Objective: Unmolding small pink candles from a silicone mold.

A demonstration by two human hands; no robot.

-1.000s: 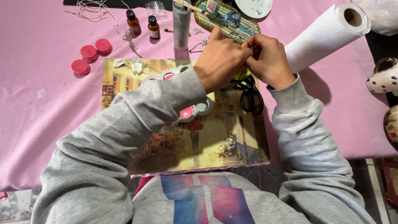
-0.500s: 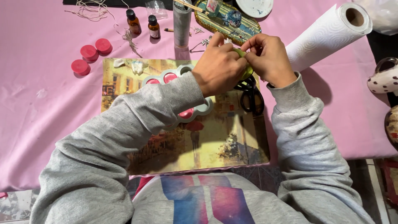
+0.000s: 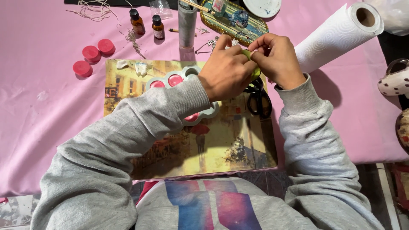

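Both hands meet above the painted mat on a pink worktop, pinching a small green piece between them: the left hand wraps its near side, the right hand nips its top edge, each grip pressed onto it. Black scissors lie just beneath, a paper roll beside the right hand
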